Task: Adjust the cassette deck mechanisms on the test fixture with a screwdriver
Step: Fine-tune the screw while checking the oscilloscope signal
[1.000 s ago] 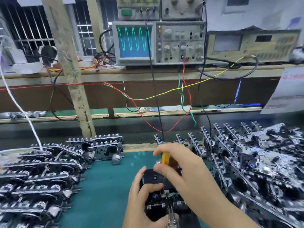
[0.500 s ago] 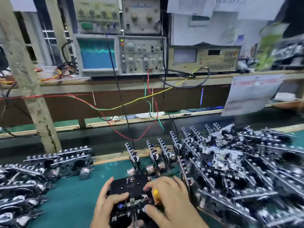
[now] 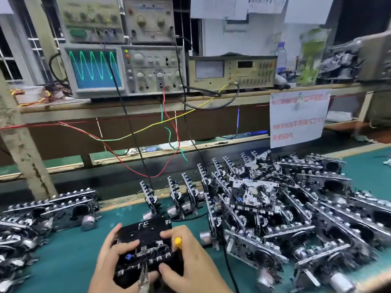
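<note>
A black cassette deck mechanism marked "FE" sits on the test fixture at the bottom centre of the green mat. My left hand grips its left side, thumb lying on top. My right hand grips its right side, and the yellow handle of a screwdriver sticks up between the fingers. A metal clip hangs at the mechanism's near edge.
A large heap of mechanisms fills the right of the mat; another pile lies left. The oscilloscope on the shelf shows a green sine wave. Coloured wires hang down to the fixture. A wooden post stands left.
The view swung right and down. My right hand dropped from holding the screwdriver upright over the mechanism to gripping its right side. The scope trace flattened, then returned to a sine.
</note>
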Available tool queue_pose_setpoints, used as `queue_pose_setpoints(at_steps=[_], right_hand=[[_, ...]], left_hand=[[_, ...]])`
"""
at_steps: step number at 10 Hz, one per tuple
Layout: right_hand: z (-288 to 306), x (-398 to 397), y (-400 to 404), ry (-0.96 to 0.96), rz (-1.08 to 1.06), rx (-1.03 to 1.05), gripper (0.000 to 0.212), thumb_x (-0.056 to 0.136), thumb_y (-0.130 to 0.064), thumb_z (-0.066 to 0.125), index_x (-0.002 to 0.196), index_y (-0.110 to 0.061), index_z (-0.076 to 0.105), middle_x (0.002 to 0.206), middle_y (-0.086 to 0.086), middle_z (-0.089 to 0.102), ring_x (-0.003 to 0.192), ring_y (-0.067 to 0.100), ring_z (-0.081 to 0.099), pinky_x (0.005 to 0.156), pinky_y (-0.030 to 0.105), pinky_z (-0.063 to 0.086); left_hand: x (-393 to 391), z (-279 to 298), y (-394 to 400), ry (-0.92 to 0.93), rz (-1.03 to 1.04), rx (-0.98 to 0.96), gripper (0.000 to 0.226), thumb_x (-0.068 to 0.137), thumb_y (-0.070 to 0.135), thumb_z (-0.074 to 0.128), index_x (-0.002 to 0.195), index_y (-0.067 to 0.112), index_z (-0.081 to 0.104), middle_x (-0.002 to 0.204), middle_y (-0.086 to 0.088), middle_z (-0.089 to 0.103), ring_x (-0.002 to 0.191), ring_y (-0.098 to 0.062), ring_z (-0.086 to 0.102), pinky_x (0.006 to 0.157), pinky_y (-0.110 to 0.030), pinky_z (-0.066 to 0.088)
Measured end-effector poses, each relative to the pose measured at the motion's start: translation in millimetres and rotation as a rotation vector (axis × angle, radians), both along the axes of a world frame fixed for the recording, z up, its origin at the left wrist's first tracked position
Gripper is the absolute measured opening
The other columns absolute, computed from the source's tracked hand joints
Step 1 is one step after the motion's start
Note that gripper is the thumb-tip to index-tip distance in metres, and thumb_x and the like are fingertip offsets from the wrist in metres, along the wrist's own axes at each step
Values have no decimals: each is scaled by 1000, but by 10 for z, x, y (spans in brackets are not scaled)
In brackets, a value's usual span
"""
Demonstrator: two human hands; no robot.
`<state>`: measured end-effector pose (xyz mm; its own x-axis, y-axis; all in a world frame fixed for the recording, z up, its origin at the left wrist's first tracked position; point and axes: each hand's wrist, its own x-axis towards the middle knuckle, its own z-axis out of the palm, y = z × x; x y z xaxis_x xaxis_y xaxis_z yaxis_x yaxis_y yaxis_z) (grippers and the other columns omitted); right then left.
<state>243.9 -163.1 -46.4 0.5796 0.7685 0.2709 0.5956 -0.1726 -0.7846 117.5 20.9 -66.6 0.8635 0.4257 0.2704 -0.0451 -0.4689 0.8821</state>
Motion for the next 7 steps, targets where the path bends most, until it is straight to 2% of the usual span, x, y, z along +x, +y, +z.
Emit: queue_pose_setpoints(at_steps=[1, 2, 3, 4, 5, 6, 7], right_hand=[[-49, -4, 25, -2, -18, 37, 39, 85, -51, 59, 117, -57, 37, 112, -40, 44, 102, -14, 48, 80, 13, 35], [-75, -8, 43, -18, -23, 61, 33, 87, -49, 58, 110, -58, 35, 115, -37, 45, 104, -10, 48, 82, 15, 36], [-85, -18, 49, 3, -37, 77, 32, 87, -50, 57, 112, -56, 38, 110, -36, 45, 103, -8, 49, 83, 16, 38], [-103, -14, 53, 15, -46, 91, 35, 87, -50, 57, 118, -48, 41, 105, -37, 44, 102, -8, 49, 83, 15, 37], [-94, -13, 51, 17, -43, 94, 28, 87, -48, 57, 109, -48, 39, 115, -40, 46, 109, -9, 49, 86, 14, 36], [-86, -9, 46, 24, -36, 93, 26, 88, -46, 59, 100, -49, 36, 128, -37, 47, 118, -9, 47, 92, 16, 37], [-87, 1, 44, 29, -28, 99, 26, 89, -45, 59, 102, -45, 37, 128, -40, 46, 121, -10, 46, 94, 18, 38]], left_hand=[[43, -84, 92, -59, 30, 52, 113, 64, 38, 94, 152, 6, 31, 154, -4, 26, 114, 42, 20, 103, 4, 20], [146, -26, -40, -143, 30, 171, 105, 47, 72, 88, 129, 14, 59, 153, -3, 33, 121, 32, 30, 108, -4, 22], [251, -54, -71, -181, 137, 238, 83, 28, 70, 84, 97, 26, 69, 147, -3, 46, 124, -6, 56, 104, -14, 37], [253, -131, -50, -188, 177, 271, 67, 39, 54, 80, 98, 24, 71, 148, -8, 47, 129, -32, 55, 103, -13, 38], [229, -103, -42, -204, 153, 266, 58, 41, 55, 81, 96, 37, 74, 149, -8, 47, 133, -36, 51, 96, -18, 44], [194, -80, -82, -232, 136, 284, 65, 41, 56, 83, 104, 51, 68, 151, -5, 45, 137, -32, 47, 93, -29, 48], [173, -90, -104, -237, 138, 270, 65, 41, 57, 83, 104, 50, 68, 152, -1, 45, 142, -24, 42, 100, -27, 45]])
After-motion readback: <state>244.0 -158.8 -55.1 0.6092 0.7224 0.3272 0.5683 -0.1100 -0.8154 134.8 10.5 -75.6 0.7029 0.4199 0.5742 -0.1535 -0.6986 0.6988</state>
